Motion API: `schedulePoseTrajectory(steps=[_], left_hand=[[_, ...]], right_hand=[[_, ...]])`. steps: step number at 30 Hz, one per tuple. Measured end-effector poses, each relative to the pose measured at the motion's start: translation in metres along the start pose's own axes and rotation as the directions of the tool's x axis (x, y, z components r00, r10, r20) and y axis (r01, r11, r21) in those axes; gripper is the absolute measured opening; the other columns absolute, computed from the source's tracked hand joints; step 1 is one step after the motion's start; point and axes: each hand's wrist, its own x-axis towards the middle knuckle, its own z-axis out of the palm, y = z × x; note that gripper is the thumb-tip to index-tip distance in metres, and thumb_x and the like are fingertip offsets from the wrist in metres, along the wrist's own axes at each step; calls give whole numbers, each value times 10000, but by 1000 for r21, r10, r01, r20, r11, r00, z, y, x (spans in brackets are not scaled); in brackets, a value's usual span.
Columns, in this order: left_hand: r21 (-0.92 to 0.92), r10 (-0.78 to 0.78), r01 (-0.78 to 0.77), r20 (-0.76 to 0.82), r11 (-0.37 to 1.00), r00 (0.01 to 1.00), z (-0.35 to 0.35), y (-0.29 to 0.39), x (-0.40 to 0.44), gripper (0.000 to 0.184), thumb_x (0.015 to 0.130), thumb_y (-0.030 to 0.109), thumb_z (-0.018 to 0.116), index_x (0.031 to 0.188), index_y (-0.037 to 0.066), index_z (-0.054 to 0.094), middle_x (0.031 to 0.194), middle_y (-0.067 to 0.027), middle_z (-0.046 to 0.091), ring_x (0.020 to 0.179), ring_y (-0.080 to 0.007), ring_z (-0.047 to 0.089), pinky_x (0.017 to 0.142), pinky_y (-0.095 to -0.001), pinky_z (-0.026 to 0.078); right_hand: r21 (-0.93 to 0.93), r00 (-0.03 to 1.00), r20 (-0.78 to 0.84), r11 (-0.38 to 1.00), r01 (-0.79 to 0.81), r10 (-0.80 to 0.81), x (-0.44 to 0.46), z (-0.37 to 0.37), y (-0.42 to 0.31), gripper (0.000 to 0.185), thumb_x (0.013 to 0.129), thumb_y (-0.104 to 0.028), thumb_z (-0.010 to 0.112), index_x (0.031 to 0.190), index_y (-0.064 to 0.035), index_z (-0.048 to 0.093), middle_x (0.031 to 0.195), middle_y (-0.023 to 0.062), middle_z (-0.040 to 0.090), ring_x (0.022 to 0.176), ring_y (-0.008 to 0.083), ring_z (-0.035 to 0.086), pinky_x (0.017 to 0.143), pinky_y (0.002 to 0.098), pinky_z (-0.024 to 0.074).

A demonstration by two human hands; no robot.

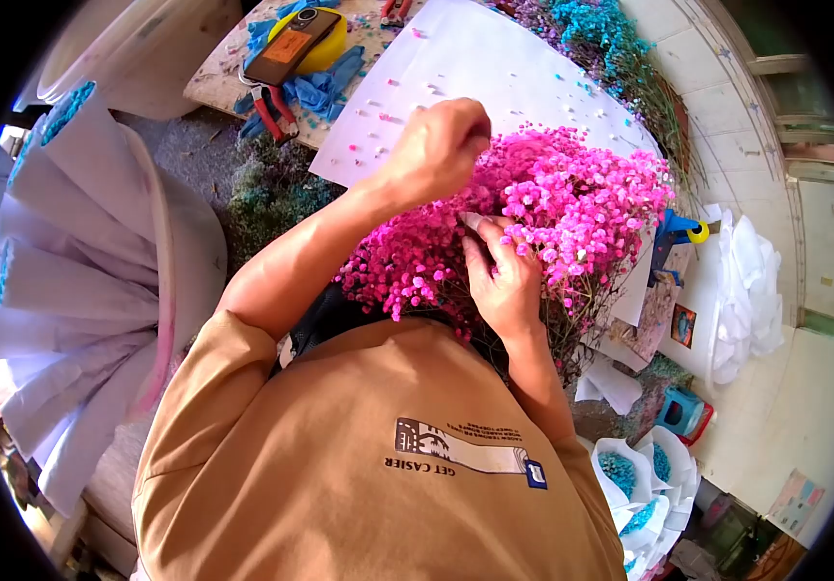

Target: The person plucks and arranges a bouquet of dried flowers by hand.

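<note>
Pointing away, pink blossoms (586, 203), stems (586, 312) toward shirt (330, 465)

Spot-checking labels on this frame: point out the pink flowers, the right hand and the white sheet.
Pink flowers (586, 208): head view, on the blossoms right of the hands in the picture.
Right hand (508, 284): head view, back of the hand.
White sheet (483, 60): head view, bare upper part.

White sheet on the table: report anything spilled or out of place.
Small pink, white and blue bits lie scattered over the white sheet, odd because they sit loose, apart from the pink bunch, perhaps shed blossoms.
</note>
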Motion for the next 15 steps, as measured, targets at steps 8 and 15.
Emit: schedulePoseTrajectory(steps=[8, 15], left_hand=[[-169, -37, -11, -274, 986, 961, -27, -24, -22, 190, 905, 89, 661, 1071, -1, 682, 1010, -157, 728, 981, -337, 697, 913, -394, 537], [-47, 262, -264, -35, 963, 964, -40, 17, -79, 203, 877, 90, 716, 1079, 72, 711, 1029, -87, 719, 1028, -254, 647, 886, -373, 490]], right_hand=[[295, 961, -96, 930, -220, 258, -3, -1, 18, 397, 902, 30, 702, 1295, -5, 655, 982, 90, 732, 855, 176, 684, 809, 332, 548], [541, 886, 6, 743, -393, 464, 3, -12, 27, 491, 918, 82, 681, 1388, 29, 553, 1039, 73, 683, 852, 113, 648, 787, 250, 541]])
